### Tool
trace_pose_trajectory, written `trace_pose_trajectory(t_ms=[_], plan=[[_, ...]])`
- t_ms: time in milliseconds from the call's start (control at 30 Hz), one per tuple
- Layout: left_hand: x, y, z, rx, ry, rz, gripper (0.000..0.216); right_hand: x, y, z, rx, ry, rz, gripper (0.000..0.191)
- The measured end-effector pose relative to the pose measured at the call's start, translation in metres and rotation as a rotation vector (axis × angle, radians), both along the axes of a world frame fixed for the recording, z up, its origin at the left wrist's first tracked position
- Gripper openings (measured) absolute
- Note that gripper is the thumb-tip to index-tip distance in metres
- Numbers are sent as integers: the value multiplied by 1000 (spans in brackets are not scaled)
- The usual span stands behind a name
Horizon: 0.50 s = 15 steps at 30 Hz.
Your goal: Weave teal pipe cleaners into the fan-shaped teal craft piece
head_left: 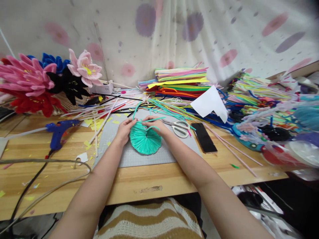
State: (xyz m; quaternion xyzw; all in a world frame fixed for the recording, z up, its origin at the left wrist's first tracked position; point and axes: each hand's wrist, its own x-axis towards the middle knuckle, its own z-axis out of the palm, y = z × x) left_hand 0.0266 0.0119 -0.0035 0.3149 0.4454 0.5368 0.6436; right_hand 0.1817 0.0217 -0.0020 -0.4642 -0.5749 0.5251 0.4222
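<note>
A round, pleated turquoise disc (146, 141) made of pipe cleaners is held over the grey cutting mat (139, 161). My left hand (125, 131) is closed on its upper left edge, thumb and fingertips pinched together. At the upper right edge, my right hand (156, 125) has its fingers closed around loose turquoise pipe cleaner ends that stick out to the right. One turquoise strand also rises from the disc's top beside my left fingertips. Scissors (180, 128) with white handles lie just right of my right hand.
A blue glue gun (58, 132) with its cord lies at left. Behind it stand fuzzy flowers (84, 68). Bundled pipe cleaners (181, 83) are stacked at the back, with loose ones (99, 109) in front. At right are a phone (204, 137), white paper (209, 104) and plastic-wrapped items (286, 149).
</note>
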Motion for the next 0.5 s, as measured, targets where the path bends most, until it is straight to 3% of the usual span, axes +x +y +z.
trace_pose_trajectory(t_ms=[133,367,500], plan=[[0,-2,1,20,54,48,36,1,-2,2,-22,63,30,27],[5,0,-3,44,23,204,33,0,-3,2,-55,97,-105,30],[4,0,0,50,23,213,30,3,-3,4,-40,98,-117,30]])
